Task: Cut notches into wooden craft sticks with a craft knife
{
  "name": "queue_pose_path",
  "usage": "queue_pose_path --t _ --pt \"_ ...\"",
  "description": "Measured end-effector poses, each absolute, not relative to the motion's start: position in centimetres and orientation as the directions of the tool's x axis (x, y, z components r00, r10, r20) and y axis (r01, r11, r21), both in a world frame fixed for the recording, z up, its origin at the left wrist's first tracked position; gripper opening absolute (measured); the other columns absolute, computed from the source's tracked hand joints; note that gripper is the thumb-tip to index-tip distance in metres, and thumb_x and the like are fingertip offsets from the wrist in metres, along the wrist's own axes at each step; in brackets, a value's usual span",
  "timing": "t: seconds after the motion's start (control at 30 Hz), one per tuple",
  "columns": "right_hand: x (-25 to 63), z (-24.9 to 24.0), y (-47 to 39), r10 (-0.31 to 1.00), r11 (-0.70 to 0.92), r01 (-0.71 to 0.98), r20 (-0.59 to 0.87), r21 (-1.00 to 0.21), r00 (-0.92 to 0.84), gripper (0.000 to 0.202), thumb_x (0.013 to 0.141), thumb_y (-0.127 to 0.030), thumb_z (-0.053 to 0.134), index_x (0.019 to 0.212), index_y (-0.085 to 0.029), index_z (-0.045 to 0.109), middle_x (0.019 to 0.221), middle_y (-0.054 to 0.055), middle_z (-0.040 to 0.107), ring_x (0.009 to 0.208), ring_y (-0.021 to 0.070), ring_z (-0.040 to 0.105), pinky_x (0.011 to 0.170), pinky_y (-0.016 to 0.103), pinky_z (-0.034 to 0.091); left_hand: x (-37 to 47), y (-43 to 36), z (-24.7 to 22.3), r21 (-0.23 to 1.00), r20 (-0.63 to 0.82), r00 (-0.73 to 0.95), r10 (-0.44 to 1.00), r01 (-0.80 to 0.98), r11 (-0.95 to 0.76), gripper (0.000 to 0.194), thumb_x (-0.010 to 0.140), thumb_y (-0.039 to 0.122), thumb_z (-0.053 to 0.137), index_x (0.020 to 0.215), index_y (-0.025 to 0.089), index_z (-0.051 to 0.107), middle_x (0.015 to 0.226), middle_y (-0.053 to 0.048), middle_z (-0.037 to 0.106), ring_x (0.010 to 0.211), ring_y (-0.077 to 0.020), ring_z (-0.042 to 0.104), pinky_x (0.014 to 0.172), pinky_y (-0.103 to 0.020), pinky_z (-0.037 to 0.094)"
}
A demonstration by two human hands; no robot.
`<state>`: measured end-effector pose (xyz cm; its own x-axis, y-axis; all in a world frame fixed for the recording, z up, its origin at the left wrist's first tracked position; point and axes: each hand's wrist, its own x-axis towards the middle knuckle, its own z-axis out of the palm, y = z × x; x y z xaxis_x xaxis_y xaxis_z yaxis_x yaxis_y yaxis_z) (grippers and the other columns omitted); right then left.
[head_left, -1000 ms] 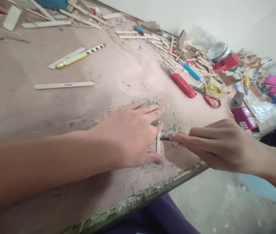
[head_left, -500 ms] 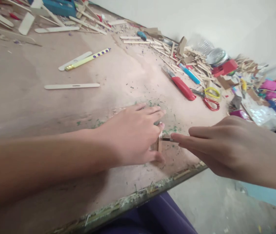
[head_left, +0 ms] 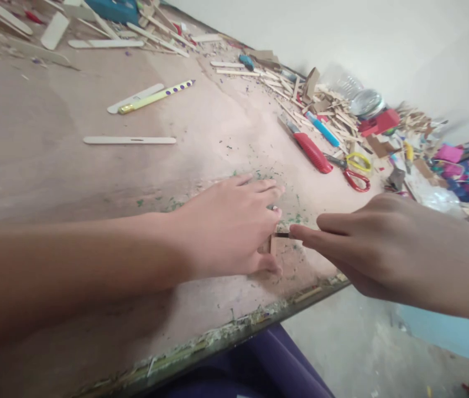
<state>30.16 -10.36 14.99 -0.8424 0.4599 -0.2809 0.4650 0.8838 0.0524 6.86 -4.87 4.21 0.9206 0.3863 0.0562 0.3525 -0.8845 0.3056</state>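
My left hand (head_left: 230,226) lies palm down on the table, fingers stretched forward. Between its thumb and index finger it holds a small wooden strip (head_left: 273,247) against the tabletop; most of what lies under the palm is hidden. My right hand (head_left: 379,243) is closed around a thin tool with a narrow dark blade (head_left: 282,235), whose handle is hidden in the fist. The blade's tip touches or nearly touches the strip's right edge. Green shavings (head_left: 296,216) are scattered around both hands.
Beyond my hands lie a red utility knife (head_left: 312,152), scissors (head_left: 357,171) and a blue pen-like tool (head_left: 322,129). Craft sticks (head_left: 130,140) and a yellow pencil (head_left: 157,97) are at left. Wooden scraps pile along the wall. The worn table edge (head_left: 234,331) runs close to me.
The view has shifted slightly, so items on the table appear a little to the right and higher. Both hands keep nearly the same pose, with the blade still at the strip.
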Motion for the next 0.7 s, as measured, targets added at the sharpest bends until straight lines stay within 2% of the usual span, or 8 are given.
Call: queue_pose_path --t 0.07,0.23,0.47,0.63,0.7 --pt "30.9 14.4 -10.6 0.446 0.894 0.444 -0.224 0.065 -0.867 0.041 0.110 0.002 0.043 0.137 -0.011 0.071 0.075 -0.002 0.059 0.054 0.0153 0.043 0.054 0.039 0.029 6.8 -4.9 4.2 0.299 0.055 0.921 0.386 0.353 -0.887 0.080 0.107 0.078 0.076 0.154 0.013 0.081 0.182 -0.024 0.057 0.172 -0.0416 0.055 0.144 -0.054 0.046" --pt "33.9 11.7 -11.0 0.492 0.868 0.495 -0.072 -0.033 -0.868 0.029 0.124 -0.011 0.048 0.148 -0.009 0.064 0.078 -0.005 0.060 0.057 0.0122 0.050 0.055 0.033 0.034 6.9 -4.8 4.3 0.289 0.019 0.930 0.367 0.347 -0.892 0.094 0.107 0.084 0.072 0.160 0.006 0.076 0.183 -0.030 0.050 0.174 -0.0459 0.051 0.146 -0.060 0.042" --pt "36.8 7.3 -11.4 0.510 0.858 0.498 0.099 -0.128 -0.854 0.036 0.123 -0.012 0.053 0.158 -0.013 0.060 0.083 -0.002 0.070 0.058 0.0114 0.055 0.055 0.031 0.040 7.3 -4.7 4.6 0.284 -0.093 0.927 0.363 0.374 -0.883 0.102 0.106 0.087 0.069 0.168 0.005 0.068 0.189 -0.030 0.038 0.180 -0.0475 0.040 0.148 -0.063 0.036" --pt "37.0 5.1 -11.9 0.499 0.866 0.489 0.244 -0.106 -0.831 0.042 0.115 -0.013 0.071 0.156 -0.011 0.063 0.081 -0.004 0.069 0.060 0.0117 0.054 0.057 0.029 0.044 7.2 -4.7 4.3 0.282 -0.084 0.930 0.359 0.368 -0.886 0.104 0.108 0.090 0.062 0.169 0.006 0.068 0.190 -0.029 0.038 0.181 -0.0466 0.039 0.149 -0.062 0.035" --pt "37.0 5.4 -12.0 0.495 0.869 0.484 0.227 -0.106 -0.839 0.039 0.117 -0.014 0.069 0.155 -0.011 0.064 0.082 -0.003 0.069 0.060 0.0119 0.054 0.057 0.029 0.044 7.2 -4.7 4.2 0.282 -0.080 0.929 0.362 0.369 -0.886 0.105 0.108 0.091 0.061 0.169 0.006 0.068 0.190 -0.029 0.038 0.181 -0.0461 0.038 0.150 -0.061 0.034"
